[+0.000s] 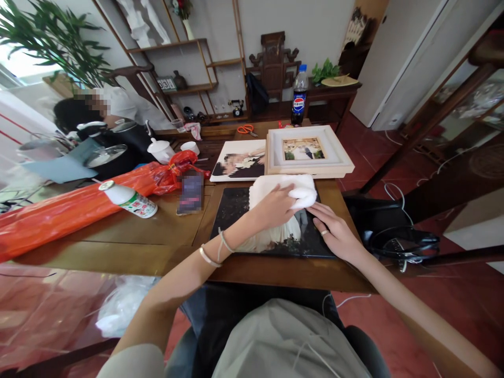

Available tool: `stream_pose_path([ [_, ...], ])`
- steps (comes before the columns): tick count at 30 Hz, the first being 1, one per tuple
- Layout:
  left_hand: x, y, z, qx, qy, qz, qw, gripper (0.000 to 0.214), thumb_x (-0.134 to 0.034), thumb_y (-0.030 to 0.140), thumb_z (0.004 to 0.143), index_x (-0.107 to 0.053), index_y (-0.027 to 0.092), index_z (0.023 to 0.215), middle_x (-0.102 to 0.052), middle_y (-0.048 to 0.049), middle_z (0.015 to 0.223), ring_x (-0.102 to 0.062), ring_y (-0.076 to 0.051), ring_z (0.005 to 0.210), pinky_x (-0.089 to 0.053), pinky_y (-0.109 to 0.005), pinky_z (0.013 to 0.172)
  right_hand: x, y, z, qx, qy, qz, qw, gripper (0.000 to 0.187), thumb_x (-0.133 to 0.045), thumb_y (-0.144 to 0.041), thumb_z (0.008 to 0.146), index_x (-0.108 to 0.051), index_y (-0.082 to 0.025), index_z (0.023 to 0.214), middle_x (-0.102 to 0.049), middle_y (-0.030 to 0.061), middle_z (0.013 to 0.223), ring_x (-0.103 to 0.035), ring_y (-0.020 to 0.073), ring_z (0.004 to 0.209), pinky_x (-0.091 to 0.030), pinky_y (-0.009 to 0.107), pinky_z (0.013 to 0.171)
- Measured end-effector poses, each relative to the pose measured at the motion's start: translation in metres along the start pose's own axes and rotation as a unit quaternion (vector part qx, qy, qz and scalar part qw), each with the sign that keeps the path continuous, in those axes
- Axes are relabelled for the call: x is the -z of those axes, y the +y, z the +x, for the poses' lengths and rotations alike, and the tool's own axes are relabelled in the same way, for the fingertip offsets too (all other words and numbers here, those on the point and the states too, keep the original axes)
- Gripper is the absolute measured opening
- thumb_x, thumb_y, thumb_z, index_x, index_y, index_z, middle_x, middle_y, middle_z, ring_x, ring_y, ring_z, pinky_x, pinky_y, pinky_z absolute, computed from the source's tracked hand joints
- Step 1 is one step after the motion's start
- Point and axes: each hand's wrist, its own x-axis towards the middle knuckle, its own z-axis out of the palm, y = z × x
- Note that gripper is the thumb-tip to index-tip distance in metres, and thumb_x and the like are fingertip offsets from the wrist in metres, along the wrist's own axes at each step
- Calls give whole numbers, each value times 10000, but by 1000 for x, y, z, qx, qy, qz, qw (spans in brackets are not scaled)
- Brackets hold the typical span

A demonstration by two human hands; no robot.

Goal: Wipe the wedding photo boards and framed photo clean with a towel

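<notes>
A dark photo panel (229, 220) lies on the table in front of me, showing a pale gown and a grey-suited figure. Across its upper part is a white towel (271, 185), folded and bunched on the right. My left hand (277, 205) grips the towel and presses it on the panel; some fingertips are hidden in the folds. My right hand (331, 228) rests at the panel's right edge with fingers stretched out, the fingertips close to the towel.
Behind the panel lie a white framed picture (338, 149) and another photo panel (240, 170). Orange scissors (245, 129) and a cola bottle (298, 102) stand farther back. Leftward are a phone (190, 193), a white bottle (129, 199) and an orange-red wrapped bundle (79, 207). A person sits far left.
</notes>
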Motion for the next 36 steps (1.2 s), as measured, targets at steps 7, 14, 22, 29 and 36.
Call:
stream_pose_path([
  [7,15,-37,-79,78,-23,7,997,311,-405,274,989,-662,101,972,-577,-187,1340,-370,-252,1402,-280,-461,1166,1,-3,1,4,-11,9,1000,393,-405,-240,975,-563,-195,1332,-544,120,1396,-432,246,1348,-352,533,1124],
  [14,20,-43,-117,126,-28,27,991,265,-465,226,948,-697,115,884,-435,-132,1487,-256,-334,1444,-231,-587,1144,1,-4,1,-13,-13,1,1000,396,-401,-262,978,-568,-175,1327,-546,126,1392,-429,234,1350,-343,494,1135],
  [22,0,50,-105,46,-24,57,997,173,-581,253,885,-745,206,854,-320,-43,1563,-221,-400,1442,-207,-652,1129,4,-7,2,-19,-13,-2,1000,390,-410,-284,973,-570,-206,1320,-547,114,1393,-434,245,1346,-335,499,1134],
  [29,-6,44,-17,78,-35,72,994,283,-523,301,927,-695,225,1137,-347,-88,1546,-262,-446,1411,-306,-706,1038,3,3,-3,-99,75,76,989,449,-449,-371,963,-457,-267,1400,-485,89,1451,-429,245,1347,-296,498,1142],
  [36,-30,103,-25,64,2,124,990,357,-426,270,963,-665,221,1223,-394,-76,1521,-319,-461,1380,-347,-698,1037,2,7,-5,-179,145,182,956,449,-454,-475,951,-487,-289,1359,-495,64,1443,-451,242,1324,-299,469,1137],
])
